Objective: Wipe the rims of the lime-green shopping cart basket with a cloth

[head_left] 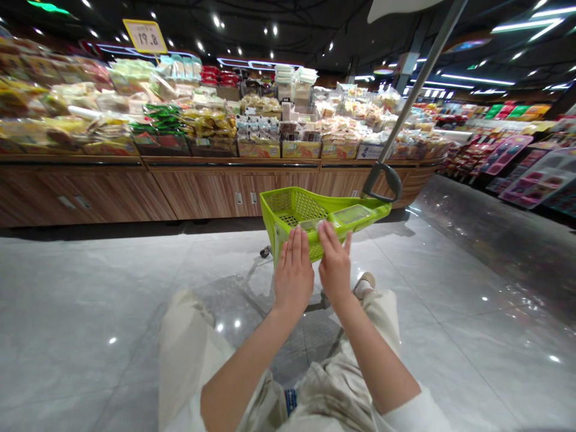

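Observation:
A small lime-green shopping cart [274, 219] stands in front of me, its perforated basket turned sideways. My left hand [293, 279] reaches to the basket's near side, back of the hand up, fingers straight and close together. Just to its right, my right hand [335, 267] is at the same side near the rim, with its fingers stretched out and the little finger apart. Both hands seem to touch the cart, though their palms are hidden. A clear-covered panel [353, 214] lies in the cart's top at the handle end. Neither hand visibly holds anything.
A grey handle [382, 182] and a tall metal pole [418, 84] rise from the cart's right end. Behind runs a wooden counter [198, 195] heaped with packaged snacks [162, 123]. More shelves [535, 168] stand at right. The glossy tiled floor [90, 300] reflects lights.

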Available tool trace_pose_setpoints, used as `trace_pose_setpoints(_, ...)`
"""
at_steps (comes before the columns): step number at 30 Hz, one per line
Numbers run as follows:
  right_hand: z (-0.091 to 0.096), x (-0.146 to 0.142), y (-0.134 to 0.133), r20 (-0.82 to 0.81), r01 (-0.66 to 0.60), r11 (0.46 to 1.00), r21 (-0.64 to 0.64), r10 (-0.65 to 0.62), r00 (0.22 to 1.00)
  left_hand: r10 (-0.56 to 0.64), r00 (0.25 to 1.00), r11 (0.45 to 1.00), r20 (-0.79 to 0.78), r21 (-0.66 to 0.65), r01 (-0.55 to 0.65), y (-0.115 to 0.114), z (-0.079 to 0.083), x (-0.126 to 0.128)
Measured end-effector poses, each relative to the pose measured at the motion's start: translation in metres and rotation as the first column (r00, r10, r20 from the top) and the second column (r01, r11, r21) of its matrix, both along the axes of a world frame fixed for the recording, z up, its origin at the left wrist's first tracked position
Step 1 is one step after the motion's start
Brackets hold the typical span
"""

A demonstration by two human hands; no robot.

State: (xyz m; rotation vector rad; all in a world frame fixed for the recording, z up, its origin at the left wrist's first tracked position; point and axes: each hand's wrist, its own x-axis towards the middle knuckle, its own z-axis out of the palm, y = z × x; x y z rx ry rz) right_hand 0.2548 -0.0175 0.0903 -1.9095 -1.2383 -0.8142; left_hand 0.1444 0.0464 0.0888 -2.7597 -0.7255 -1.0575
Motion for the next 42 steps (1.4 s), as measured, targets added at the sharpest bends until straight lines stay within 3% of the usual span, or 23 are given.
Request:
trace_pose_setpoints(2, -0.002, -0.001, 0.001, 0.092, -0.1, 0.994, -0.054, 0.105, 0.99, 0.002, 1.0, 1.0, 0.0, -0.004, -0.002, -0.001, 0.0, 0.0)
trace_pose_setpoints(3, -0.003, 0.002, 0.001, 0.106, -0.091, 0.994, -0.051, 0.097, 0.99, 0.001, 1.0, 1.0, -0.003, -0.002, -0.001, -0.001, 0.001, -0.001)
trace_pose_setpoints(7, -0.002, 0.017, -0.003, -0.03, 0.105, 0.993, 0.062, -0.103, 0.994, -0.012, 1.0, 1.0, -0.012, -0.002, 0.012, -0.001, 0.001, 0.0)
trace_pose_setpoints(12, 0.002, 0.014, -0.008, 0.11, -0.155, 0.983, -0.103, 0.166, 0.98, -0.019, 1.0, 1.0, -0.003, -0.015, 0.019, -0.001, 0.001, 0.0)
trace_pose_setpoints(17, 0.002, 0.016, -0.009, -0.007, 0.063, 0.998, 0.021, -0.063, 0.998, -0.028, 0.999, 1.0, 0.026, -0.013, 0.029, -0.002, -0.002, 0.002)
trace_pose_setpoints(22, 0.0, 0.011, -0.006, 0.113, -0.134, 0.986, -0.095, 0.144, 0.983, -0.023, 0.999, 1.0, 0.022, -0.011, 0.023, -0.004, -0.003, 0.003)
trace_pose_setpoints(26, 0.003, 0.019, -0.009, -0.011, 0.084, 0.996, 0.016, -0.084, 0.996, -0.017, 1.0, 1.0, -0.009, 0.0, 0.017, -0.005, 0.0, 0.001)
trace_pose_setpoints(27, 0.004, 0.018, -0.009, -0.015, 0.078, 0.997, 0.017, -0.078, 0.997, -0.013, 1.0, 1.0, -0.01, 0.0, 0.013, -0.005, 0.0, 0.001)
trace_pose_setpoints(31, 0.003, 0.016, -0.01, 0.115, -0.147, 0.982, -0.118, 0.161, 0.98, -0.014, 1.0, 1.0, 0.008, -0.005, 0.014, -0.006, 0.0, 0.002)
trace_pose_setpoints(36, 0.005, 0.023, -0.013, -0.003, 0.066, 0.998, 0.0, -0.066, 0.998, -0.042, 0.999, 0.999, 0.03, 0.002, 0.042, -0.004, -0.003, 0.003)
trace_pose_setpoints(40, 0.004, 0.019, -0.014, 0.126, -0.168, 0.978, -0.125, 0.184, 0.975, -0.057, 0.998, 0.998, 0.033, 0.003, 0.057, -0.002, -0.006, 0.003)
trace_pose_setpoints(42, 0.005, 0.021, -0.016, 0.135, -0.144, 0.98, -0.134, 0.162, 0.977, -0.068, 0.997, 0.998, 0.02, 0.016, 0.068, -0.001, -0.007, 0.002)
